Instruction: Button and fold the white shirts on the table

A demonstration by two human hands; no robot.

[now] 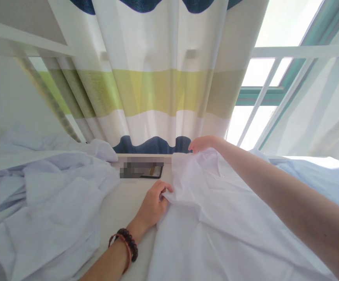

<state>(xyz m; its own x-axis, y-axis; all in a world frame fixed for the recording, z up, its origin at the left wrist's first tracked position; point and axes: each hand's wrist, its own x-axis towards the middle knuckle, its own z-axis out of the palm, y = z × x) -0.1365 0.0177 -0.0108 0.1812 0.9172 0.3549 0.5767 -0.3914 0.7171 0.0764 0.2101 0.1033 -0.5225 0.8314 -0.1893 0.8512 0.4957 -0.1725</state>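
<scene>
Head view: one white cloth (pixel 204 234) in left hand's grip (pixel 154 203), two wrist bracelets (pixel 132 244), right hand's grip (pixel 203 144) unclear.

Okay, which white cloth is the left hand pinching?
The middle white cloth, its left edge in the left hand; the crumpled white cloth at far left lies apart from it.

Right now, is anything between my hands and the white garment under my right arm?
Nothing visible: your left hand pinches the white garment along its left side; your right hand is at its far edge.

Left hand (pixel 155 200) pinches white cloth (pixel 213 210); right hand (pixel 202 144) touches its edge.
</scene>
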